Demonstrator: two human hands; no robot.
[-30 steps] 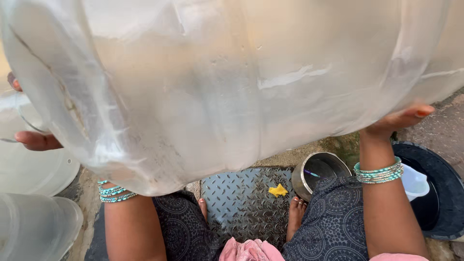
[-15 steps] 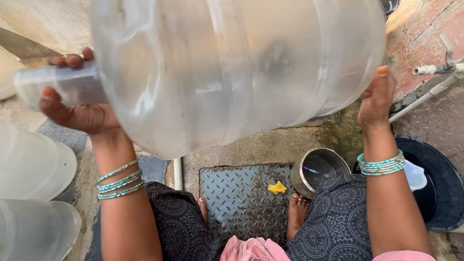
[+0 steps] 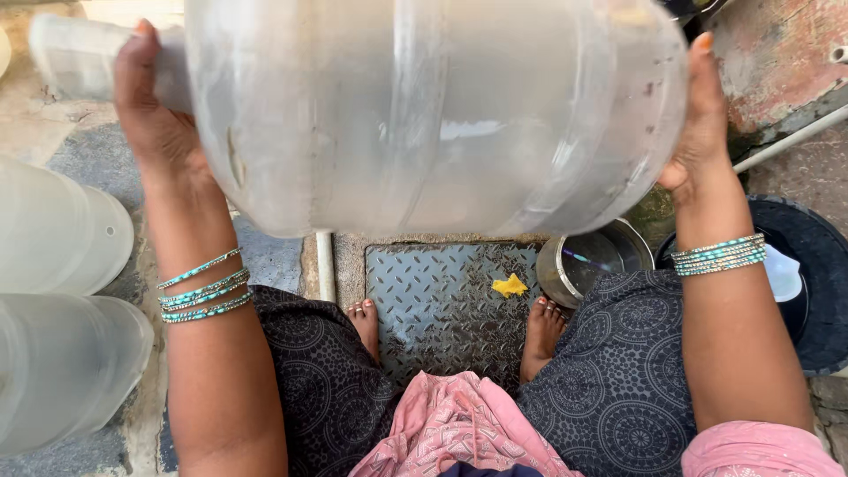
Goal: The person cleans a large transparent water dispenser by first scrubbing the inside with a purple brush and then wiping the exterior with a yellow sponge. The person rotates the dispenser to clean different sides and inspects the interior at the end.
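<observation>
Jug: I see a large translucent plastic water jug (image 3: 433,115) held on its side in the air, above the feet and the steel plate, neck to my left.
Contents: I see no clear water line; I judge it nearly empty and light, though bulky.
Wall: thin, ribbed plastic; I judge it stiff at the ribs and base, yielding at mid-wall. The surface looks wet, so likely slippery.
Left hand: my left hand (image 3: 155,115) is wrapped around the neck (image 3: 79,57), fingers closed on it.
Right hand: my right hand (image 3: 702,119) lies flat and open against the base, pressing inward.
Hold points: I judge neck and base rim the firmest places; the smooth mid-wall gives poor purchase.
Below: checkered steel plate (image 3: 442,291) with a yellow scrap (image 3: 510,285) on it, between bare feet.
Right side: steel pot (image 3: 590,261) just beside the plate; dark basin (image 3: 813,291) beyond it.
Left side: two more translucent jugs (image 3: 62,309) lie on the floor.
</observation>
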